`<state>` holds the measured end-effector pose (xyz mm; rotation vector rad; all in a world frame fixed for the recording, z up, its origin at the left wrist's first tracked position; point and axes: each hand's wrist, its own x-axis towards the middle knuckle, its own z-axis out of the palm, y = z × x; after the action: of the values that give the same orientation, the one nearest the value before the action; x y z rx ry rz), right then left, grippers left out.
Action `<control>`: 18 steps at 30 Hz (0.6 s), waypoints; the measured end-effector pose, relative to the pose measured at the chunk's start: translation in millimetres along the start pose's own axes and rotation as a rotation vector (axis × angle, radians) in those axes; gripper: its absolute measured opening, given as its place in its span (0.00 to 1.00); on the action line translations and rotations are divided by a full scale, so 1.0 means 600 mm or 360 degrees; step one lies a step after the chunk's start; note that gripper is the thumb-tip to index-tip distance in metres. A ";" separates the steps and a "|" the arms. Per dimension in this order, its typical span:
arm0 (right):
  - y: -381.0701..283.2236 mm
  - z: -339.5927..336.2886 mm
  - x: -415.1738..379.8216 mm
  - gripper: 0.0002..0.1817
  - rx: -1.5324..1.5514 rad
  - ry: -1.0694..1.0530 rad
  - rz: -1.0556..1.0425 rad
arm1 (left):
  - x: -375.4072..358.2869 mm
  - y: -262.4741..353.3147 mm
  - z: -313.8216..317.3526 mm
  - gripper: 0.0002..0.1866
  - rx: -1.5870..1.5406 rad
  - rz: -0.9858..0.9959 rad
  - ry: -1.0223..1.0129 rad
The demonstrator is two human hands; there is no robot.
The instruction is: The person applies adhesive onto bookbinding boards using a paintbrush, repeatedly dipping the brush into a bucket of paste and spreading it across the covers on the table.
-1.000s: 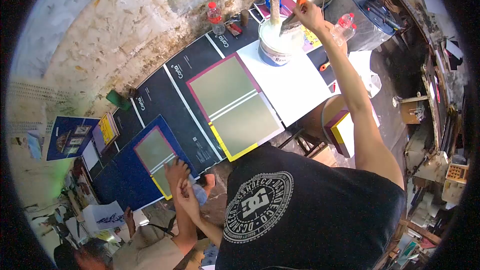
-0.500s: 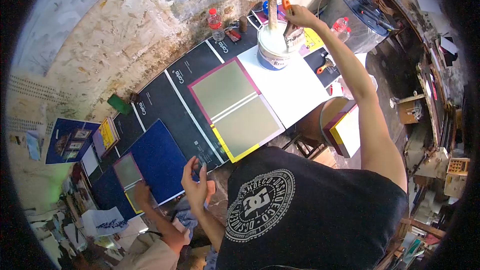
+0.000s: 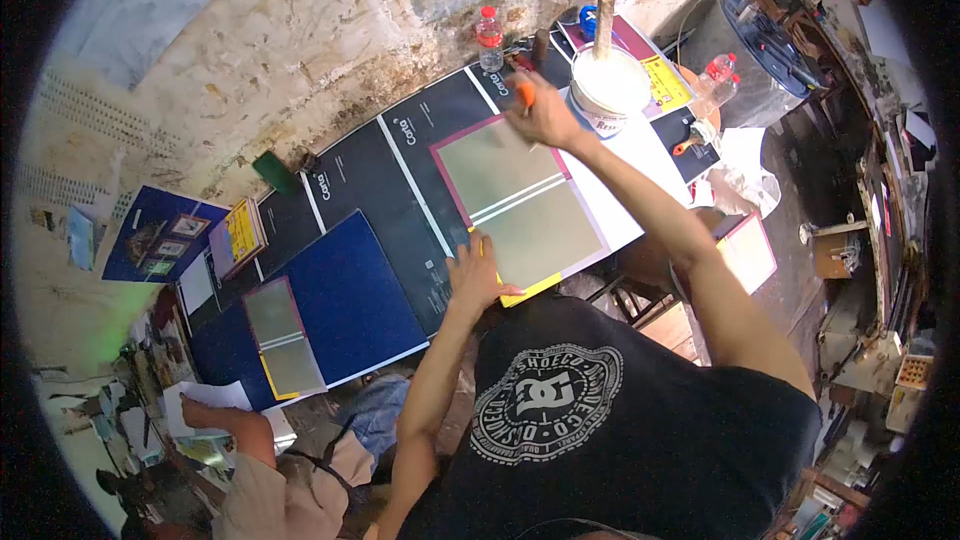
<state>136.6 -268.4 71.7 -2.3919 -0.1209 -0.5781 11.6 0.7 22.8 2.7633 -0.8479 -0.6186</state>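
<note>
My right hand (image 3: pixel 548 120) is closed around an orange-handled brush (image 3: pixel 525 92) over the top of a large grey-green panel (image 3: pixel 545 225). The panel has maroon and yellow edges and two white stripes across its middle. Flat against the panel's lower left edge lies my left hand (image 3: pixel 474 278), fingers spread. The brush's bristles are blurred. Behind the panel, to the right, a white bucket (image 3: pixel 603 115) holds white stuff and an upright wooden stick (image 3: pixel 607 0). White sheets (image 3: pixel 620 225) lie partly under the panel.
A dark blue board (image 3: pixel 345 300) and a smaller striped panel (image 3: pixel 283 335) lie left. A co-worker's hand (image 3: pixel 207 415) rests near white paper at lower left. A red-capped bottle (image 3: pixel 489 40) stands by the wall; a drum (image 3: pixel 750 50) stands right.
My right hand has moved from the bucket to the panel with the brush. My left hand has come down onto the panel's edge. The co-worker's hand has left the small panel, and the view has shifted.
</note>
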 end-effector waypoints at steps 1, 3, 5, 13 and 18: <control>0.006 0.021 -0.017 0.20 0.0191 0.0055 0.0117 | 0.003 -0.003 0.014 0.65 0.0090 0.0002 -0.0021; 0.083 0.062 -0.059 0.22 0.0079 -0.0035 0.0576 | 0.002 -0.002 0.022 0.67 0.0150 0.0008 0.0031; 0.138 0.043 -0.095 0.28 0.0159 0.0105 0.0748 | -0.001 -0.009 0.027 0.67 0.0102 0.0018 0.0068; 0.037 -0.074 -0.198 0.19 0.0561 0.0610 0.1029 | 0.007 -0.037 0.059 0.68 -0.0048 0.0116 0.0100; -0.058 0.011 -0.265 0.16 0.0205 0.0024 0.0682 | 0.007 -0.036 0.049 0.69 -0.0084 0.0162 0.0114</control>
<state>-11.7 -227.5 18.7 -2.1950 0.3440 -0.3715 12.2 14.6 -11.4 2.6592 -0.9355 -0.5135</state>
